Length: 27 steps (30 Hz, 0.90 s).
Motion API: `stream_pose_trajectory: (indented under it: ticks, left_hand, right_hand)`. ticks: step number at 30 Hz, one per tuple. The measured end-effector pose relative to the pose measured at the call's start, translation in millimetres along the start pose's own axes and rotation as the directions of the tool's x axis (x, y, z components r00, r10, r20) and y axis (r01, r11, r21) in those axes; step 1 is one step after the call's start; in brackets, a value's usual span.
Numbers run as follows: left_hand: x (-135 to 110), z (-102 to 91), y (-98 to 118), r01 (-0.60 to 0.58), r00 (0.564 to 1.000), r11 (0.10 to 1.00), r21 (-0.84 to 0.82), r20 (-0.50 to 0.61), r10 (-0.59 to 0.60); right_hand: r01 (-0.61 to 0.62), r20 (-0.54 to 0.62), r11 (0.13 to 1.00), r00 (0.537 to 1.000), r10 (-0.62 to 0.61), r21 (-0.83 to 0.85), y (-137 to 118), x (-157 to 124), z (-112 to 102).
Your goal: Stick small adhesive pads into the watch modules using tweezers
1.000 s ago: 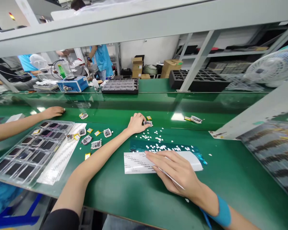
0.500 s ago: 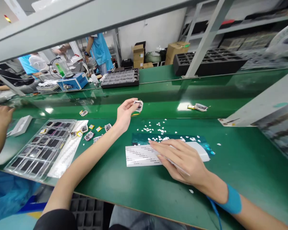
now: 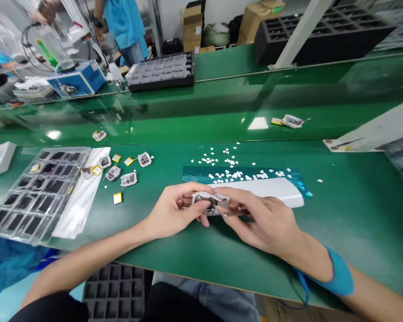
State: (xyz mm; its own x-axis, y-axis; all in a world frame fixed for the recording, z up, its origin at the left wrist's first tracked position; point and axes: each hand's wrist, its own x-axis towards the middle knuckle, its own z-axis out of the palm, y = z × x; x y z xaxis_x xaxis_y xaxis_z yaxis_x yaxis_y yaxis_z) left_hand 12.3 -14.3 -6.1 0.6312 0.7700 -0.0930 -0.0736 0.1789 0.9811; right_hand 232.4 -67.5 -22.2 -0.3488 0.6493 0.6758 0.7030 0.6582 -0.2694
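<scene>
From my remote seat: white-rimmed device (image 3: 206,197) sits right in the fingers, between both hands, circuitry facing my camera. Left hand (image 3: 174,212) grips its left end, thumb across the front. Right hand (image 3: 265,219) closed too, index finger and thumb pinching the right end. Slim dark piece (image 3: 240,213) runs back under the right fingers, mostly hidden; can't tell what.

Just beyond the fingertips: teal film (image 3: 195,174) with white bits (image 3: 235,174) scattered on and past it; glossy white strip (image 3: 282,190), partly behind the right hand.

Past the left hand, off to its left: loose devices like this one (image 3: 129,179), a yellow battery (image 3: 117,197), then printed paper (image 3: 67,223) and a clear tray (image 3: 45,227) of dark screens.

Edges: bench front lip runs below both wrists, with the left forearm crossing it. Green bench (image 3: 362,214) stretches right of the right hand, giving room sideways up to the white post (image 3: 369,125), far beyond the right fingers. Blue wristband (image 3: 339,273) trails a cord over the bench edge.
</scene>
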Motion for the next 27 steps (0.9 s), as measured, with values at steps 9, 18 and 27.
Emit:
stream_pose_trajectory:
  ticks: [9,18,27]
  left_hand:
    - [-9.4,9.2,-2.7,-0.027,0.999,1.000,0.006,-0.036,0.027]
    - [-9.0,12.0,1.7,-0.117,0.975,0.976,0.184,-0.164,0.148]
    - [-6.9,9.5,3.2,-0.023,0.987,0.996,0.090,-0.157,0.037]
  right_hand:
    - [-0.023,0.029,0.999,0.999,0.025,-0.041,-10.9,5.5,-3.4]
    - [-0.044,0.143,0.997,0.988,0.052,-0.057,-9.7,2.2,-5.5]
    - [-0.103,0.125,0.986,0.988,0.086,0.134,-1.7,5.7,-7.8]
